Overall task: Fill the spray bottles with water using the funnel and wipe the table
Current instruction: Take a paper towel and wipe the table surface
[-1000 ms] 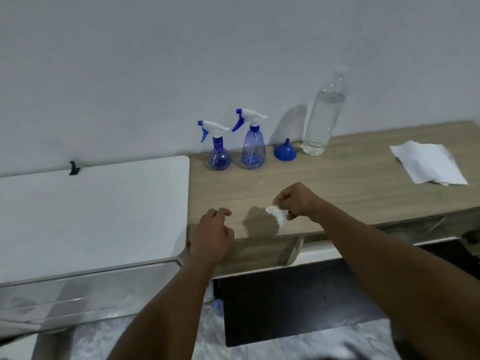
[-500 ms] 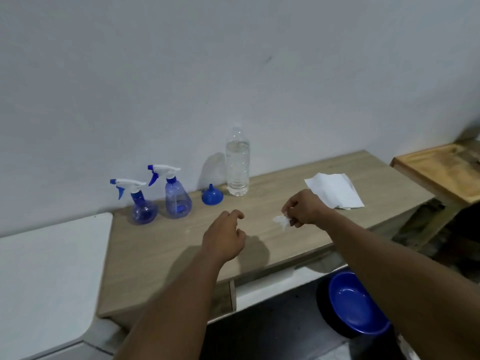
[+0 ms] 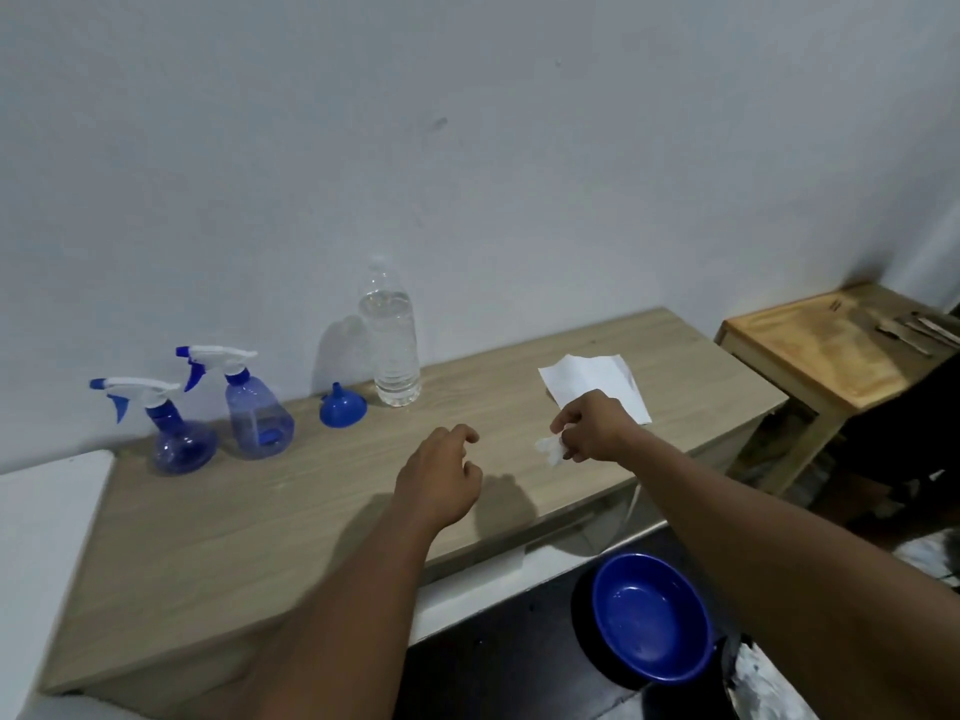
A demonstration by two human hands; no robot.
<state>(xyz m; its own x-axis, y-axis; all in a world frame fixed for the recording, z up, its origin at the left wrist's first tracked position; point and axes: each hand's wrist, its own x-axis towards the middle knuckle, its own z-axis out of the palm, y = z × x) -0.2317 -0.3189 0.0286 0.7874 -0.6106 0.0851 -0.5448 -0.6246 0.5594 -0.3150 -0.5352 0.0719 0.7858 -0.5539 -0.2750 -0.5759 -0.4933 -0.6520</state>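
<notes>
fingertips [image 3: 565,421] of the right hand [image 3: 593,427] are curled together and pinch a small crumpled tissue wad [image 3: 549,450], which hangs from them just over the front part of the wooden table [image 3: 249,537]. whether the wad touches the tabletop cannot be told. the left hand [image 3: 439,483] hovers over the middle of the table with its fingers [image 3: 462,434] loosely curled and a little apart, holding nothing; its shadow falls on the wood just to its right.

just behind the right hand a flat paper towel [image 3: 592,374] lies on the table, partly hidden by the knuckles. along the back edge, against the wall [image 3: 467,148], stands a clear water bottle [image 3: 390,350], upright and mostly full. just to its left the blue funnel [image 3: 343,406] sits mouth down with its spout up. further left are two blue spray bottles with white trigger heads: the taller spray bottle [image 3: 258,413] and, beside it at the table's end, the round spray bottle [image 3: 179,439]. both stand upright, well apart from the hands.

below the table's front edge a blue bowl [image 3: 649,615] sits on the dark floor. to the far right is a small wooden stand [image 3: 831,356] with metal utensils [image 3: 919,330] on it.
</notes>
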